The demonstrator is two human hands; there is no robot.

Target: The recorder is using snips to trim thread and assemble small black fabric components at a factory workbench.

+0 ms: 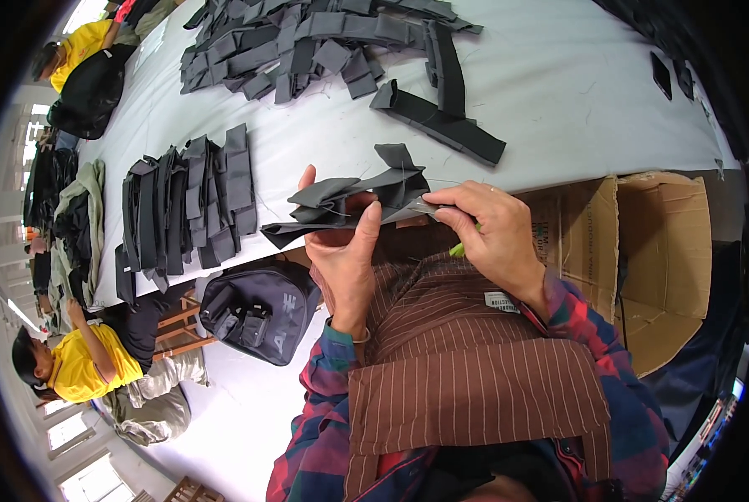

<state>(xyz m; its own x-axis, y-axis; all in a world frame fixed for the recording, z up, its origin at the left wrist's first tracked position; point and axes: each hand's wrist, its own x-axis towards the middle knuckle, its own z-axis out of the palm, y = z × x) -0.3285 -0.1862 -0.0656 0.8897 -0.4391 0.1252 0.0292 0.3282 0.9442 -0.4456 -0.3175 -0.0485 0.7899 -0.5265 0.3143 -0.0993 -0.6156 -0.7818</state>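
Over the near edge of the table, my left hand (349, 261) grips a folded dark grey fabric piece (322, 197), its thumb up in front of the cloth. My right hand (498, 238) is closed on small thread snips (427, 206); a metal tip pokes out toward the cloth and bits of green show below the fingers. Loose threads trail from the fabric close to the metal tip. Beyond my hands, two long grey fabric strips (445, 125) lie across each other. The palm side of my right hand is hidden.
A heap of grey fabric strips (307, 42) covers the far part of the white table (558, 100). Stacked strips (186, 201) lie at left. An open cardboard box (667, 276) stands at right, a dark bag (261, 314) below left. People in yellow shirts (98, 360) are at left.
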